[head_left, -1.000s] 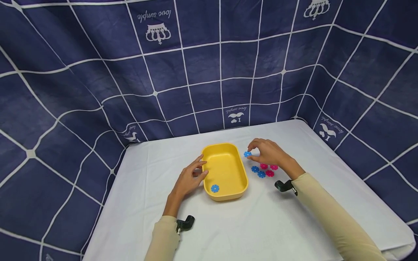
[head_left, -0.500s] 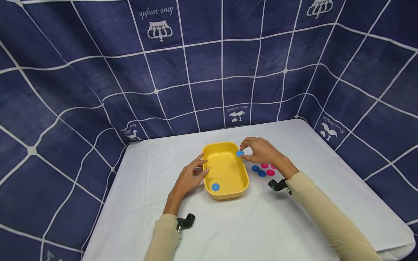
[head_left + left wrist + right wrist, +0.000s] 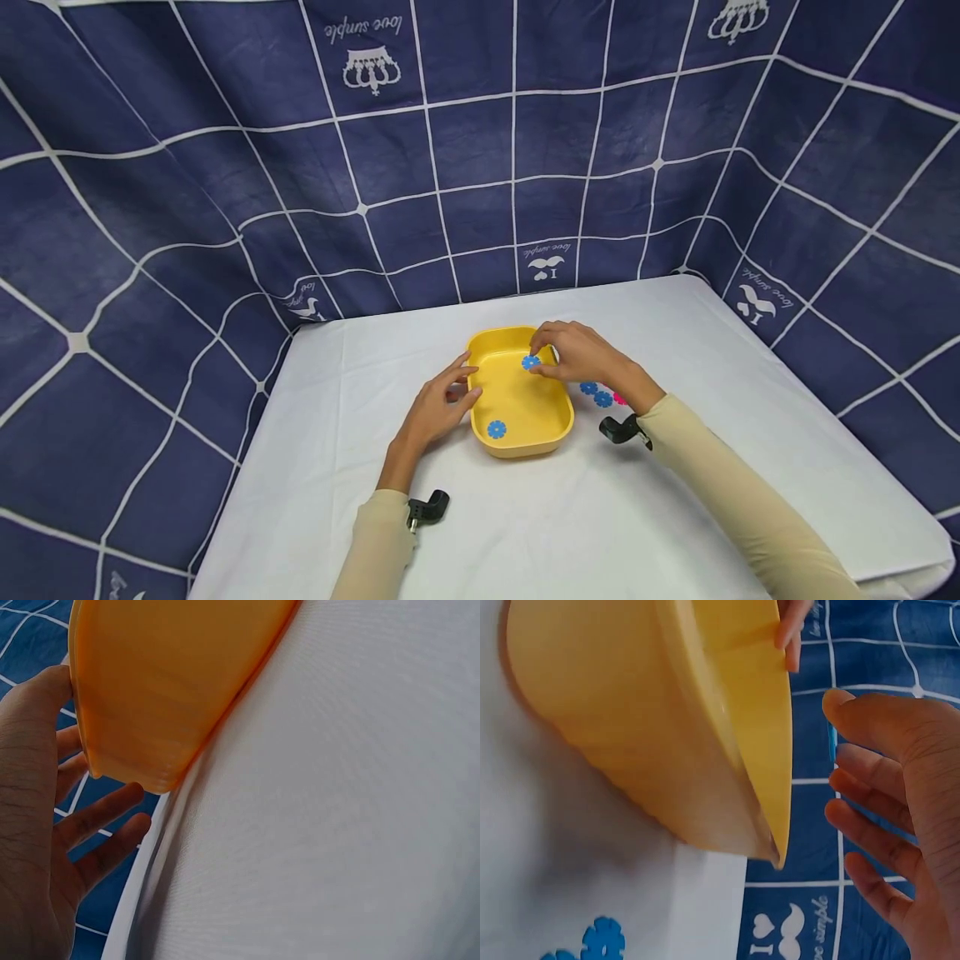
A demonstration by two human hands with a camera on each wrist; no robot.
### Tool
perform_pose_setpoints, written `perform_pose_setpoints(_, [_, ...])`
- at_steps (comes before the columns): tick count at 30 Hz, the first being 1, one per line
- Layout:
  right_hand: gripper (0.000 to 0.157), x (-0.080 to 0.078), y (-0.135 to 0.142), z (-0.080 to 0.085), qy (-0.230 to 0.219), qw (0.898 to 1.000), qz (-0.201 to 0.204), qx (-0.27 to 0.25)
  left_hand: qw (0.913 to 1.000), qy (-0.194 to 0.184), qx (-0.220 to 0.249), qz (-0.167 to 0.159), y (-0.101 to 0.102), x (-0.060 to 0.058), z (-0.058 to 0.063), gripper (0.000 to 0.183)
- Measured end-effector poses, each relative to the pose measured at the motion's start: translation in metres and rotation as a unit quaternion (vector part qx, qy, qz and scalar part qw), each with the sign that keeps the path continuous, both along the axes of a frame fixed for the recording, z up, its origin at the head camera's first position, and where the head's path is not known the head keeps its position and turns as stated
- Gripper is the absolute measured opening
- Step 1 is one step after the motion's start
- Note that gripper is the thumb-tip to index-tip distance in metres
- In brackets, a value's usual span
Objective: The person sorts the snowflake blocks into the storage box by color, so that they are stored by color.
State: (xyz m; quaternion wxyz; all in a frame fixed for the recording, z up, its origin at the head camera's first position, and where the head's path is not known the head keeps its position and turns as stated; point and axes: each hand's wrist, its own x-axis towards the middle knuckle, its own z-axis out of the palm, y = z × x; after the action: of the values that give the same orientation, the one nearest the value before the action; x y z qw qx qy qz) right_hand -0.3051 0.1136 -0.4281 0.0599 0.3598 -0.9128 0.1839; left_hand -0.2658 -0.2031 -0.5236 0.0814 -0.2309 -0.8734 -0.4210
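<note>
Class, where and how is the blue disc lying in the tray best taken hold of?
Probably by its notched edge, pinched at opposite sides from above. The disc lies flat in the near left corner of the tray, so raised walls would likely hinder a low approach; the open top leaves room.

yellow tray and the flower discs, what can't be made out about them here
Head: whether more pink discs lie beside the pink disc; the right arm covers that spot.
Right wrist: the face of the held blue disc, seen edge-on.
Right wrist: the loose blue discs in full; the bottom edge cuts them.
Left wrist: the yellow tray's inside; its wall hides it.
</note>
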Motion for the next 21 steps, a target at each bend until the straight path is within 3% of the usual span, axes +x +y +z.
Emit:
perform_pose_setpoints(14, [0.027, 0.005, -0.031, 0.002, -0.013, 0.999, 0.048, 0.012, 0.9999, -0.013, 0.002, 0.000, 0.000, 0.002, 0.002, 0.055])
perform_pose_setpoints(21, [0.026, 0.003, -0.043, 0.001, 0.005, 0.998, 0.065, 0.019, 0.9999, -0.016, -0.002, 0.000, 0.000, 0.001, 0.003, 0.056])
